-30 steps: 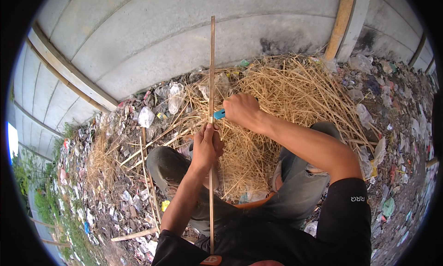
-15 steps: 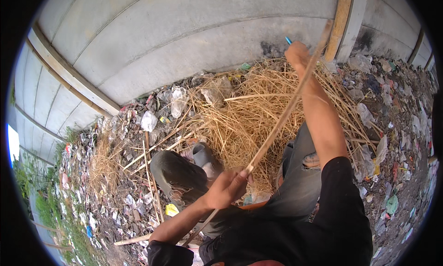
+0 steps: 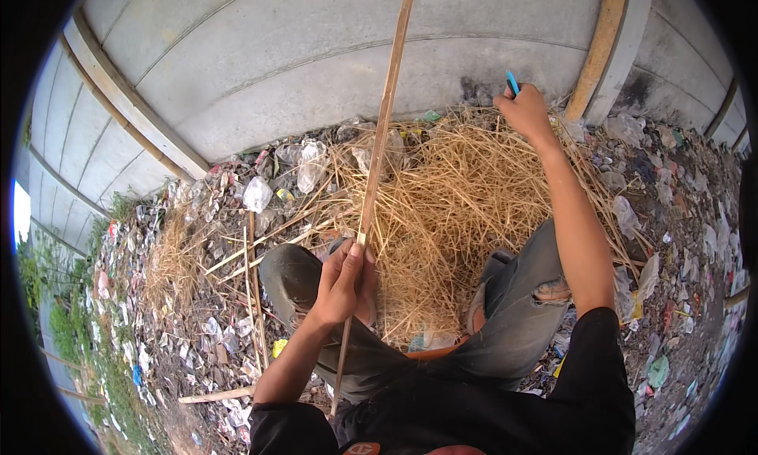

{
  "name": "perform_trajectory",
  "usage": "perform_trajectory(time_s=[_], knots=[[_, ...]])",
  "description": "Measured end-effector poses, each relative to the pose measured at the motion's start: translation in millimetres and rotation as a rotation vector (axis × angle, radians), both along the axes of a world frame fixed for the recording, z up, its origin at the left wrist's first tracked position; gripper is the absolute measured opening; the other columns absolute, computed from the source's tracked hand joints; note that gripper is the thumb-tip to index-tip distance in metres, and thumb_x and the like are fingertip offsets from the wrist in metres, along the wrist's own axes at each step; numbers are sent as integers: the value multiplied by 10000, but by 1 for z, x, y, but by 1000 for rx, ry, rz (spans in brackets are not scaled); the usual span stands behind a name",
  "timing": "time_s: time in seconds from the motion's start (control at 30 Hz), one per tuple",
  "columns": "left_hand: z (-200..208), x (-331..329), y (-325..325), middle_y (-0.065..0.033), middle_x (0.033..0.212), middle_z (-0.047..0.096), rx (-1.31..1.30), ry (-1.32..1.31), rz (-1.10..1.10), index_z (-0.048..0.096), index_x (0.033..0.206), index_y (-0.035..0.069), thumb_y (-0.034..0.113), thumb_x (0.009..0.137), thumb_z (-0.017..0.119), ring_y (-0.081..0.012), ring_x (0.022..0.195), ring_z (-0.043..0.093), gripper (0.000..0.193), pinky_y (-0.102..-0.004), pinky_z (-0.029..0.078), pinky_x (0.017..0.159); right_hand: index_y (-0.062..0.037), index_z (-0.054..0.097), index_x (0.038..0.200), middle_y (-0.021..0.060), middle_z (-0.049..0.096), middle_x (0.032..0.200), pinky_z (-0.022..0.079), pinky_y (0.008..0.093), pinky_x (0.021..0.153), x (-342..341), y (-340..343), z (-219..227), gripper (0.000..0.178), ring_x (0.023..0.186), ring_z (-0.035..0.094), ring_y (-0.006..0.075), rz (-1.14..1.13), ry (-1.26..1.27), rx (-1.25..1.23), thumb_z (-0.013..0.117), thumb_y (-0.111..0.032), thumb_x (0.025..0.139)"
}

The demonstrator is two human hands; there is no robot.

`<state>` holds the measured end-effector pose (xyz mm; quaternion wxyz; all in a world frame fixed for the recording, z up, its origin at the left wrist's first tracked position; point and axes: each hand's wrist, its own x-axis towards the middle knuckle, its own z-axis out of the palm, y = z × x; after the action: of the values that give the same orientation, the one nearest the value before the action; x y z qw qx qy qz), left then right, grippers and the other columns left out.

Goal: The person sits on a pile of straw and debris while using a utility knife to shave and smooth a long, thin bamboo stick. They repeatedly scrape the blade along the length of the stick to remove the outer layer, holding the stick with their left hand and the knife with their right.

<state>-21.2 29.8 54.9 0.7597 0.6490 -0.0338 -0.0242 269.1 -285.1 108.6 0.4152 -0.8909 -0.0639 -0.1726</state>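
Observation:
My left hand (image 3: 338, 287) is closed around a long, narrow bamboo strip (image 3: 383, 123), thumb pressed along it. The strip stands nearly upright in the picture; its upper end runs out past the top edge, and its lower end passes down beside my left thigh. Farther off to the right, my outstretched right hand (image 3: 530, 117) grips a small tool with a bright blue handle (image 3: 512, 82); whether it has a blade is hidden. That hand is apart from the strip, above a heap of straw-coloured shavings (image 3: 474, 178) lying between and beyond my legs.
A grey concrete panel wall (image 3: 300, 92) rises behind the heap, with a bamboo pole (image 3: 600, 48) against a post. Plastic litter (image 3: 312, 167) covers the ground on both sides. Loose bamboo strips (image 3: 254, 297) lie left of my knee (image 3: 290, 273).
The bamboo strip has swung from a rightward slant to nearly upright, its upper end going left. My left hand has moved left and away from me; my right hand has moved slightly right and nearer.

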Motion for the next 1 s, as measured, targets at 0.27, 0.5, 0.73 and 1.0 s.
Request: perform_trajectory(time_s=[0.27, 0.5, 0.73, 1.0], knots=[[-11, 21, -2, 12, 536, 424, -34, 103, 129, 560, 1054, 41, 334, 1129, 376, -71, 393, 347, 354, -241, 270, 389, 42, 687, 756, 155, 621, 580, 514, 431, 525, -90, 101, -4, 224, 478, 600, 285, 464, 97, -258, 654, -161, 847], [-7, 47, -17, 43, 570, 354, -70, 45, 207, 409, 1498, 41, 259, 1125, 403, -58, 419, 317, 432, -236, 261, 396, 27, 671, 714, 231, 661, 650, 548, 487, 558, -139, 142, -42, 125, 595, 683, 398, 620, -42, -346, 641, -80, 770], [-8, 53, -25, 46, 590, 327, -215, 40, 277, 389, 1534, 79, 218, 1123, 403, -56, 434, 301, 434, -230, 259, 402, 47, 673, 728, 251, 669, 675, 570, 472, 579, -135, 150, -52, 140, 628, 705, 390, 625, 1, -413, 662, -86, 770], [-16, 56, -20, 55, 601, 322, -257, 93, 274, 426, 1522, 104, 196, 1119, 421, -53, 451, 281, 414, -231, 260, 421, 16, 662, 721, 189, 670, 649, 553, 450, 540, -120, 155, -61, 128, 589, 689, 348, 620, -139, -453, 656, -75, 811]])
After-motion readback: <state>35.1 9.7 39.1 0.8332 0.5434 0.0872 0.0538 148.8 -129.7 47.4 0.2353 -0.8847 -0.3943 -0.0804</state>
